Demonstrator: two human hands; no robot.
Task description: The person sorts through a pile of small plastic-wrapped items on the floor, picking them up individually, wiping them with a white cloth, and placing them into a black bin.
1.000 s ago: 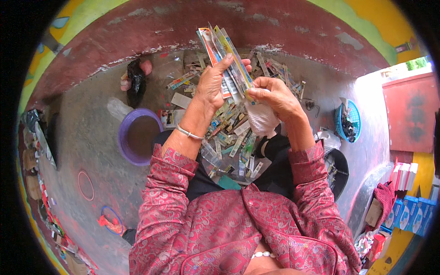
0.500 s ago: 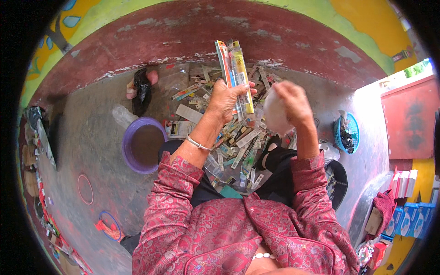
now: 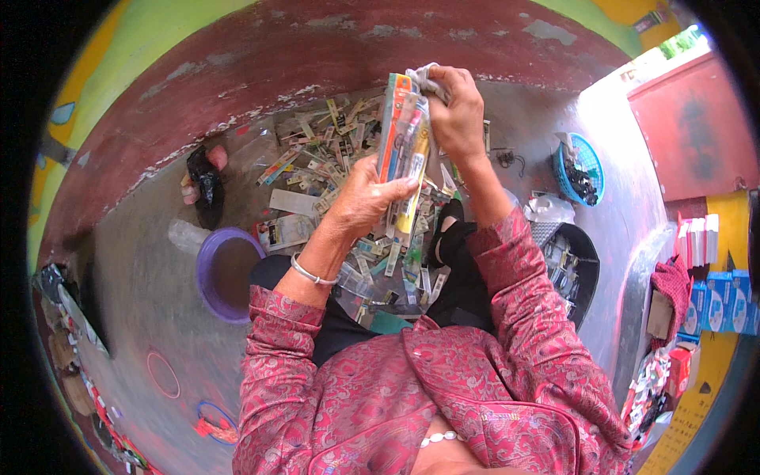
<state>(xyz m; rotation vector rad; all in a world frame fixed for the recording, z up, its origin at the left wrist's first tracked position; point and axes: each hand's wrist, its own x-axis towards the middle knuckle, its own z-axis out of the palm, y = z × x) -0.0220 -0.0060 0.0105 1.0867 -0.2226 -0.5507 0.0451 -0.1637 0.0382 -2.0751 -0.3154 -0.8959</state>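
My left hand [image 3: 366, 196] is wrapped round the lower part of several long, narrow clear packets [image 3: 405, 142] with orange, blue and yellow in them. They stand nearly upright in front of me, fanned slightly. A crumpled whitish cloth [image 3: 426, 79] is in the closed fingers of my right hand [image 3: 459, 111], against the top end of the packets. Below both hands, a loose heap of similar slim packets [image 3: 317, 170] covers the floor between my legs and the wall. What exactly the packets contain is too small to tell.
At my left stands a purple basin [image 3: 207, 277], with a black plastic bag [image 3: 207, 194] beyond it. A blue basket [image 3: 599, 170] with dark pieces sits to the right. Nearer is a black tub [image 3: 590, 277] holding packets. The dark red wall [image 3: 261, 71] closes off the far side.
My right hand has moved left and up, bringing the whitish cloth from beside the packets to their top end. My left hand still holds the packets. The view has shifted.
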